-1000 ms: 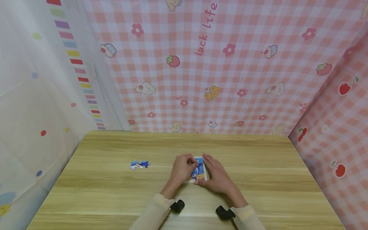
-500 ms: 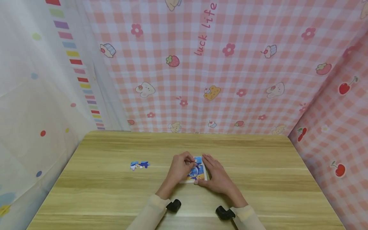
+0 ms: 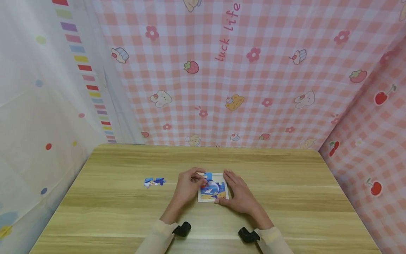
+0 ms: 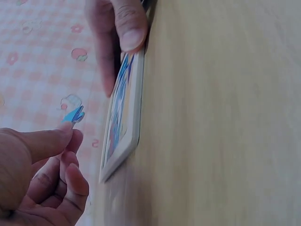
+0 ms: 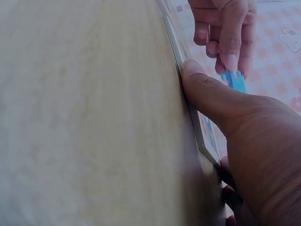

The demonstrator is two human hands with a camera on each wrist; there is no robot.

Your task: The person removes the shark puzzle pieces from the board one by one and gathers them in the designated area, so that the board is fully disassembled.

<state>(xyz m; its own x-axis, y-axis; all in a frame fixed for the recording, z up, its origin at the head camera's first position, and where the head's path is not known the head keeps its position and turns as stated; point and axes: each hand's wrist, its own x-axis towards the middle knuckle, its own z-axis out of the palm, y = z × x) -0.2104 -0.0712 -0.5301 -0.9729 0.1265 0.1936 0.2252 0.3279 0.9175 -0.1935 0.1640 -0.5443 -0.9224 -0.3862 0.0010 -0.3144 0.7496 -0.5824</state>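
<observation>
My left hand (image 3: 187, 186) pinches a blue jigsaw piece (image 4: 74, 115) between thumb and fingertips, just over the left part of a small square puzzle board (image 3: 199, 196). The board has a white rim and a blue sea picture with a yellow bottom; its upper right part shows pale, without picture. My right hand (image 3: 238, 193) grips the board's right side, thumb on the near edge and fingers at the far corner. In the right wrist view, the right thumb (image 5: 207, 87) presses on the board's edge, and the left hand (image 5: 230, 35) holds the piece (image 5: 239, 84) beyond it.
Several loose blue and white puzzle pieces (image 3: 154, 182) lie together on the wooden table (image 3: 127, 211), left of the board. A pink checked cloth (image 3: 215, 116) hangs behind the table, with more cloth at both sides.
My left hand has moved left across the board, carrying the blue jigsaw piece. The board's upper right, blue before, now shows pale. My right hand has stayed in place.
</observation>
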